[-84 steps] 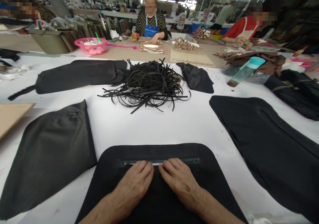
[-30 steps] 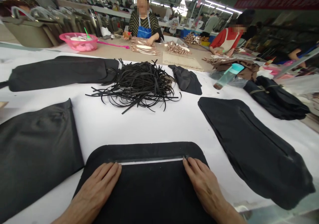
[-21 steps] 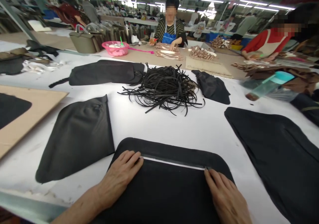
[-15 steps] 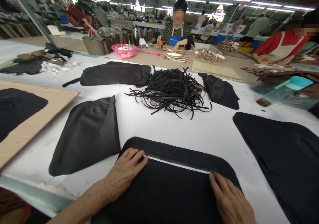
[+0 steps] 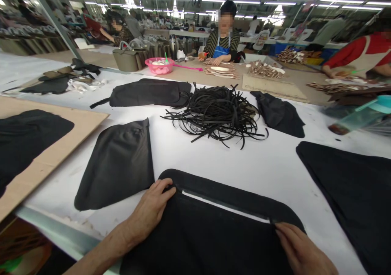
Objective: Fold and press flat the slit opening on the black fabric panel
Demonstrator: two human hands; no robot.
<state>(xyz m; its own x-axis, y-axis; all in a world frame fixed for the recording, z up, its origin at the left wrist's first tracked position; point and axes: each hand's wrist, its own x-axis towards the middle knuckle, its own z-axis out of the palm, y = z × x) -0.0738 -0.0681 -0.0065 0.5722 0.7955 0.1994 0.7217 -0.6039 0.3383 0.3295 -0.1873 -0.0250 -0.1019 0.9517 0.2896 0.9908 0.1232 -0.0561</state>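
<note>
A black fabric panel (image 5: 214, 234) with rounded corners lies on the white table (image 5: 269, 165) right in front of me. A long narrow slit (image 5: 226, 205) crosses it, showing white beneath. My left hand (image 5: 151, 210) rests flat on the panel with its fingertips at the slit's left end, fingers stretched out. My right hand (image 5: 302, 250) lies flat at the slit's right end, partly cut off by the frame's bottom edge.
A heap of black strips (image 5: 218, 112) sits mid-table, with black fabric pieces to the left (image 5: 119, 163), right (image 5: 351, 193) and behind (image 5: 149, 92). A cardboard sheet (image 5: 45, 152) holds another black piece at left. Other people work at the tan table (image 5: 275, 83) beyond, near a pink basin (image 5: 159, 65).
My hands slid apart from the slit's middle to its two ends. The view then swung left, and the slit now looks slightly wider open.
</note>
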